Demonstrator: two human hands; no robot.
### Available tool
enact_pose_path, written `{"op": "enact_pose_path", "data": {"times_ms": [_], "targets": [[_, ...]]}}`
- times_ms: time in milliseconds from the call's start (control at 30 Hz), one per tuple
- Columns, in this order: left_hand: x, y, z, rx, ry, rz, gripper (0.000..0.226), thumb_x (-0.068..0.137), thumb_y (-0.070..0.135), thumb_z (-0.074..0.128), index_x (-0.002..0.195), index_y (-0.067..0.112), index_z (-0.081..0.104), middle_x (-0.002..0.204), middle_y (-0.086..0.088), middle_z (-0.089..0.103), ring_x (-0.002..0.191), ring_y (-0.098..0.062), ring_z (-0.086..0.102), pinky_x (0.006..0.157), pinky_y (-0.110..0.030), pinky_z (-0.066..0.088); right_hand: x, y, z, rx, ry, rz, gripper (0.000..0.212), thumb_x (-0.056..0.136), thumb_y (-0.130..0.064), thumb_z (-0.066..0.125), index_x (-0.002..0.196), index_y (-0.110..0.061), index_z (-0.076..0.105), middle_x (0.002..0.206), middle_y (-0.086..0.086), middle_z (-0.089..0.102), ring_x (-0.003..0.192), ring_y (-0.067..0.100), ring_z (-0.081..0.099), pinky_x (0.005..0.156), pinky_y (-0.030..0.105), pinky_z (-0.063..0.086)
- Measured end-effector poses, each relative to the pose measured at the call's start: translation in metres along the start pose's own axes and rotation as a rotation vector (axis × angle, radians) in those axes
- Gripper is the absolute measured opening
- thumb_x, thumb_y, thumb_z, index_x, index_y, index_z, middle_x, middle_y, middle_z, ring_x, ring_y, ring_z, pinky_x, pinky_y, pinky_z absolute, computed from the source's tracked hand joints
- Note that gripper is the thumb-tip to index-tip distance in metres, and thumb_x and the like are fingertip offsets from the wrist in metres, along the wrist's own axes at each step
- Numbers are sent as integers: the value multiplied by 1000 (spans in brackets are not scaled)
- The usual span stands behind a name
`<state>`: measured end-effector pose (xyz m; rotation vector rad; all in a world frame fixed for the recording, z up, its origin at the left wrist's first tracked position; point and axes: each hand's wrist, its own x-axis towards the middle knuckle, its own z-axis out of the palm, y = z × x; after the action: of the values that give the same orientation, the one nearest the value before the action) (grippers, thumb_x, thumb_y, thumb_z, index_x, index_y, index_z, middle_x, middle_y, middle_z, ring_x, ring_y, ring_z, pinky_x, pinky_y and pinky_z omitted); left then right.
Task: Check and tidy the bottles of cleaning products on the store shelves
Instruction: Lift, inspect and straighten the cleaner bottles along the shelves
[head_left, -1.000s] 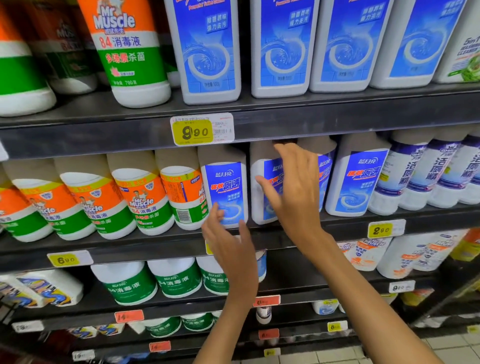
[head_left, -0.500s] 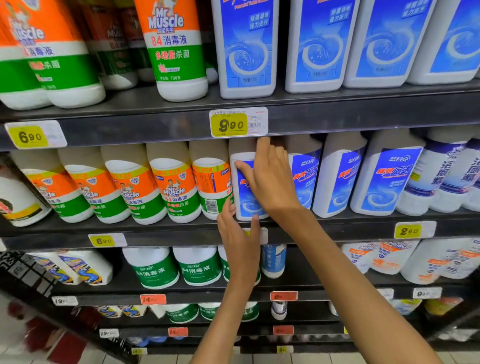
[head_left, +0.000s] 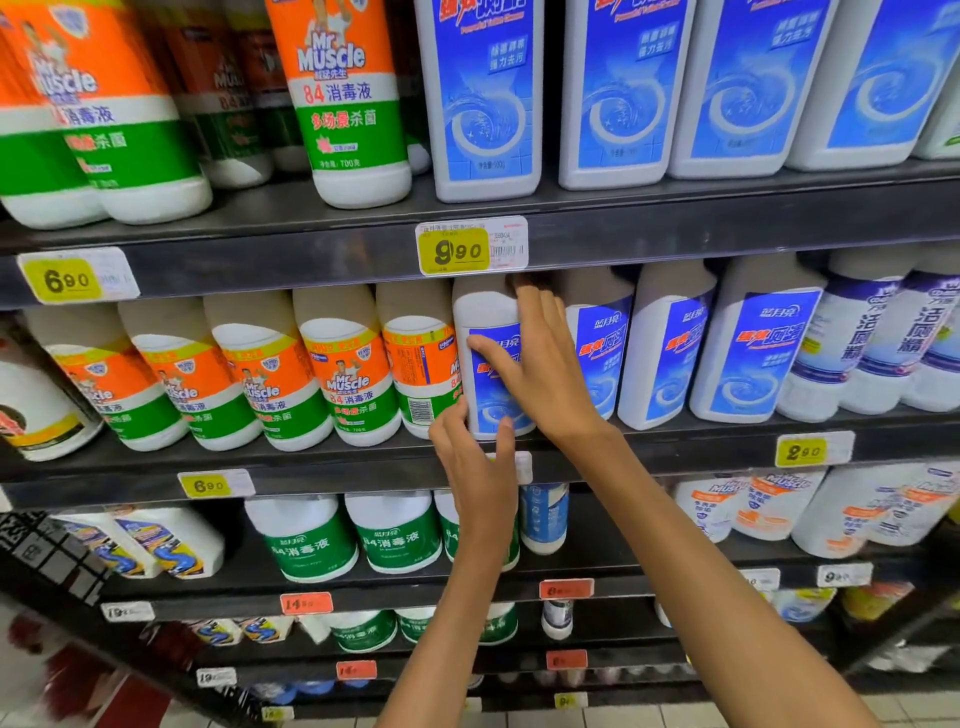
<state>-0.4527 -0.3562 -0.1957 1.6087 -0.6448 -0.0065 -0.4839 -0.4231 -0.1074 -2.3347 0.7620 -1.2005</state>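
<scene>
A white bottle with a blue label (head_left: 485, 332) stands on the middle shelf (head_left: 322, 457), leftmost of a row of like bottles (head_left: 753, 353). My right hand (head_left: 540, 364) lies across its front, thumb on the label, fingers reaching round its right side and up to its shoulder. My left hand (head_left: 478, 467) is at its base, fingertips touching the lower left corner and the bottom front. An orange and green Mr Muscle bottle (head_left: 421, 364) stands turned, barcode facing out, touching the blue bottle's left side.
More Mr Muscle bottles (head_left: 343, 374) fill the middle shelf to the left. The top shelf (head_left: 675, 223) carries larger bottles and a 9.90 price tag (head_left: 470, 247). Green-labelled bottles (head_left: 395, 535) stand on the shelf below. Tiled floor (head_left: 909, 712) shows at the bottom.
The view has swung left along the shelf. My right hand left the second blue bottle and closed on the leftmost one; my left hand rose to that bottle's base.
</scene>
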Motion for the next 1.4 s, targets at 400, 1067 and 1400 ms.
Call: {"op": "enact_pose_path", "data": {"times_ms": [400, 1067, 1400], "targets": [[1, -3, -17, -71, -26, -36, 31, 86, 15, 68, 112, 9, 52, 114, -8, 52, 106, -24, 55, 89, -36, 50, 3, -3, -5, -78, -37, -26, 48, 88, -40, 63, 112, -2, 46, 112, 16, 54, 101, 26, 46, 81, 31, 39], [-45, 1, -63, -387, -367, -307, 45, 81, 54, 43, 83, 14, 63, 74, 4, 74, 71, -11, 70, 60, -18, 53, -38, -5, -47, 1378, -269, 595, 28, 90, -35, 51, 113, -20, 57, 104, 4, 70, 101, 20, 66, 88, 33, 54], [-58, 33, -62, -334, -679, -531, 56, 91, 60, 25, 92, 24, 68, 97, -13, 70, 85, -23, 68, 88, -38, 52, -38, -12, -58, 1016, -132, 562, 19, 92, -38, 56, 97, -21, 59, 89, -1, 66, 83, 12, 66, 74, 28, 56]]}}
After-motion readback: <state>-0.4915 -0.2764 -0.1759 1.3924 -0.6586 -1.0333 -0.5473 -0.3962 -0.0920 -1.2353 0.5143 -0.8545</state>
